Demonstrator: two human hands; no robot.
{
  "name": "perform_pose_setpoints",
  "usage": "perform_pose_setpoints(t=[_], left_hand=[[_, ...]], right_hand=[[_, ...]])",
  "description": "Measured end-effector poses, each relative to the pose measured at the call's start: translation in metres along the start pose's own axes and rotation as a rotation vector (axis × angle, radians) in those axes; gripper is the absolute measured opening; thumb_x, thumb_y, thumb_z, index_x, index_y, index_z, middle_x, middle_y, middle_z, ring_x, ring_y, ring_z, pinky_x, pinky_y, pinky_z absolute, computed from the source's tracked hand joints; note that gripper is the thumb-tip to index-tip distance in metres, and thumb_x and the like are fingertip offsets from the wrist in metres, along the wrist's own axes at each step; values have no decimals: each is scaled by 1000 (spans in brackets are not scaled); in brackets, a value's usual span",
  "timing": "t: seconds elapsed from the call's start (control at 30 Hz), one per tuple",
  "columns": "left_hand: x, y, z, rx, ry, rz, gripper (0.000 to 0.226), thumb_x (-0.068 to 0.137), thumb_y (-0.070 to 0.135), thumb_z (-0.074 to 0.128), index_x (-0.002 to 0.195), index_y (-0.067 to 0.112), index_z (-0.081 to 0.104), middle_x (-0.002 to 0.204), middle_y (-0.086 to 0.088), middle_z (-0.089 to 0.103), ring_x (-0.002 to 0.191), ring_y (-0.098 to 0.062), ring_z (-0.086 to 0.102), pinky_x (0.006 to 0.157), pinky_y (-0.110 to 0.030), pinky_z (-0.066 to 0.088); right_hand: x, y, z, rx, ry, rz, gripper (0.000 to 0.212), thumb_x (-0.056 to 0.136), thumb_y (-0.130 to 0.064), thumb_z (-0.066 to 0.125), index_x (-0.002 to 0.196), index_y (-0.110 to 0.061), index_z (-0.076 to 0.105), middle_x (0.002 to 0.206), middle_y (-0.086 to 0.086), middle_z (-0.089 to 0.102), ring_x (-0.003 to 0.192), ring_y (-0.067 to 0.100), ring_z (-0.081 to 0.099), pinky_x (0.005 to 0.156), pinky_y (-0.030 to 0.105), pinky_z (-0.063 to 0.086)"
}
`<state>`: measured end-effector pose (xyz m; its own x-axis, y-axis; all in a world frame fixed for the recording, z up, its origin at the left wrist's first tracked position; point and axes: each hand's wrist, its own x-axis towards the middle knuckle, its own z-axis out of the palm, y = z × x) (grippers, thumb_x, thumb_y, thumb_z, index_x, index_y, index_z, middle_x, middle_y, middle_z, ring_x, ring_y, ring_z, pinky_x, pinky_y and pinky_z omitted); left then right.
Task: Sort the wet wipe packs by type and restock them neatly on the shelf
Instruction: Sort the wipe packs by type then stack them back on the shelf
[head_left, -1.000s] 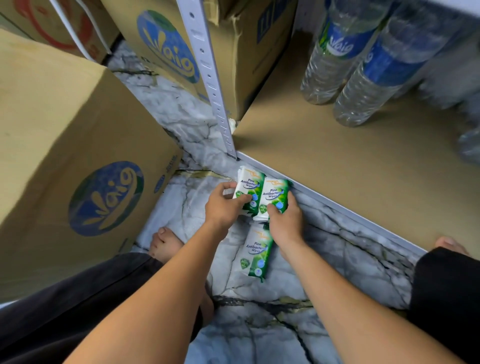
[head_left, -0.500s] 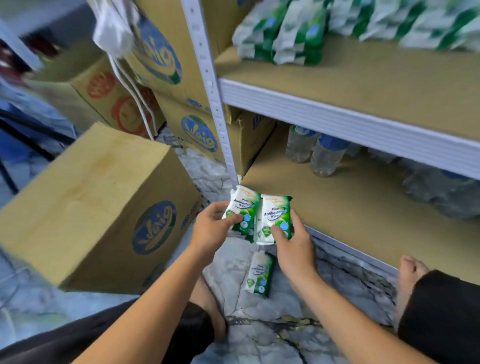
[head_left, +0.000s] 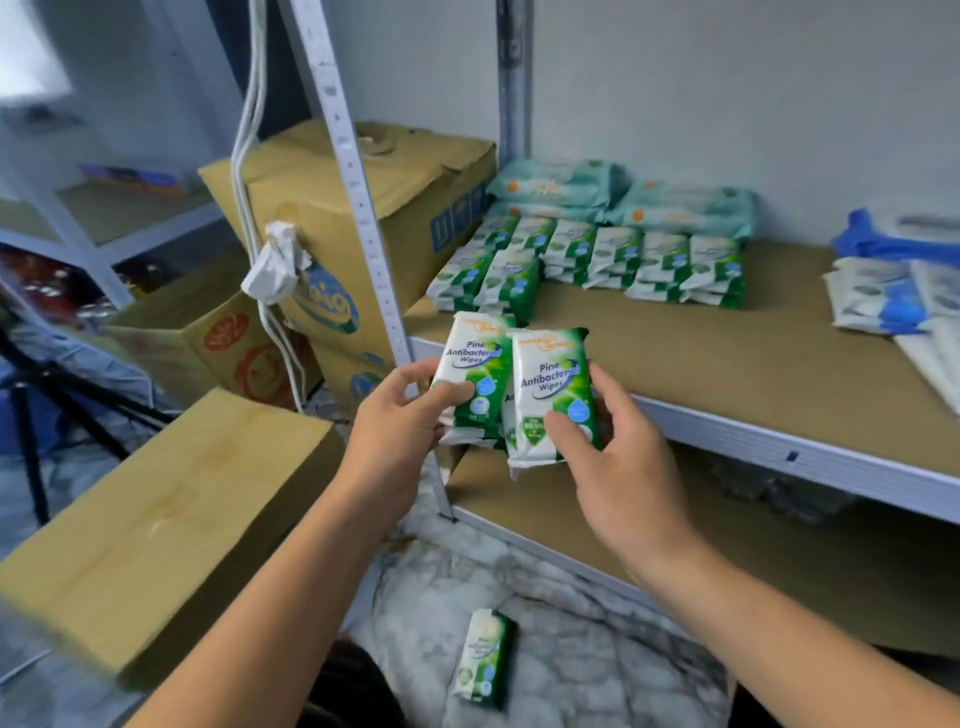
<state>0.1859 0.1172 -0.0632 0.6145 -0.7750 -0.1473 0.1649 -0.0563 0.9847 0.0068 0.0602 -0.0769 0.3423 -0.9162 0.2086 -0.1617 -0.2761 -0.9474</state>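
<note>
The left grip (head_left: 395, 426) is closed on a green-and-white Pine Antibacterial Wipes pack (head_left: 470, 376), with the thumb across its front. The right grip (head_left: 618, 457) pinches a second matching pack (head_left: 553, 395) that touches the first. Both are held upright just in front of the shelf (head_left: 727, 374) edge, where rows of like packs (head_left: 613, 260) lie. Another pack (head_left: 483, 657) lies on the marble floor (head_left: 597, 649) below.

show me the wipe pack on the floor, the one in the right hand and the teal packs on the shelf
floor pack (head_left: 483, 657): head view, middle of its front
right-hand pack (head_left: 550, 383): head view, on its label
teal packs (head_left: 688, 205): head view, top of right stack
</note>
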Motion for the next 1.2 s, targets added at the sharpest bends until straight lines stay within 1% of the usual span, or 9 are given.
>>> perform_pose_setpoints(t=[0.07, 0.23, 0.37, 0.57, 0.7, 0.83, 1.0, 1.07, 1.2], left_hand=[[7, 9, 21, -45, -19, 8, 43, 73, 18, 83, 113, 19, 68, 101, -8, 77, 96, -27, 72, 90, -42, 50], [32, 19, 71, -86, -12, 20, 34, 82, 16, 78, 114, 20, 64, 95, -1, 78, 87, -19, 68, 78, -33, 48], [57, 12, 95, 119, 6, 76, 37, 80, 34, 82, 108, 24, 61, 97, 2, 77, 90, -16, 68, 71, -30, 49], [71, 18, 102, 886, 40, 290, 53, 83, 65, 66, 111, 21, 62, 95, 6, 67, 86, -16, 64, 71, -32, 46], [75, 18, 93, 718, 0, 273, 57, 80, 66, 68, 119, 24, 68, 111, 9, 69, 96, -11, 66, 87, -36, 54], [73, 13, 96, 694, -36, 309, 48, 82, 54, 74, 123, 29, 68, 117, 11, 67, 94, 1, 64, 87, -34, 55], [70, 10, 98, 693, -94, 341, 50, 83, 53, 73, 128, 30, 64, 118, 13, 67, 96, -2, 65, 84, -31, 55], [65, 8, 95, 771, -102, 491, 47, 88, 49, 70, 130, 30, 62, 125, 12, 62, 101, -4, 62, 83, -29, 54], [59, 2, 82, 926, -245, 790, 41, 90, 40, 70, 129, 28, 65, 137, 11, 56, 125, -10, 52, 101, -32, 46]], right_hand=[[12, -7, -15, 30, 47, 19, 45, 92, -23, 66, 135, -33, 55, 111, -21, 69, 97, -10, 61, 82, 11, 48], [64, -9, -34, 151, 184, 142, 36, 91, -25, 67, 126, -33, 61, 103, -18, 71, 96, 9, 68, 91, 45, 56], [96, -5, -59, -33, 185, 200, 55, 94, -29, 63, 146, -29, 45, 108, -16, 60, 92, 6, 61, 81, 32, 49], [112, 5, -74, -426, 22, 192, 36, 97, -28, 58, 131, -20, 52, 105, -4, 59, 89, 19, 54, 74, 33, 44], [113, 11, -77, -580, 49, 165, 32, 94, -39, 57, 115, -15, 58, 113, 6, 67, 100, 29, 59, 85, 41, 50], [109, 13, -74, -581, 60, 119, 46, 96, -39, 55, 136, -17, 48, 132, 6, 57, 119, 28, 51, 95, 39, 44], [107, 11, -77, -636, -15, 30, 48, 99, -47, 52, 138, -19, 50, 132, 3, 58, 116, 23, 53, 85, 31, 41], [103, 9, -86, -680, -60, -21, 55, 98, -51, 51, 143, -21, 46, 136, 0, 53, 120, 20, 50, 89, 30, 38], [90, 13, -103, -693, -140, -153, 51, 90, -43, 66, 136, -29, 51, 130, -13, 45, 111, 11, 51, 90, 28, 42]])
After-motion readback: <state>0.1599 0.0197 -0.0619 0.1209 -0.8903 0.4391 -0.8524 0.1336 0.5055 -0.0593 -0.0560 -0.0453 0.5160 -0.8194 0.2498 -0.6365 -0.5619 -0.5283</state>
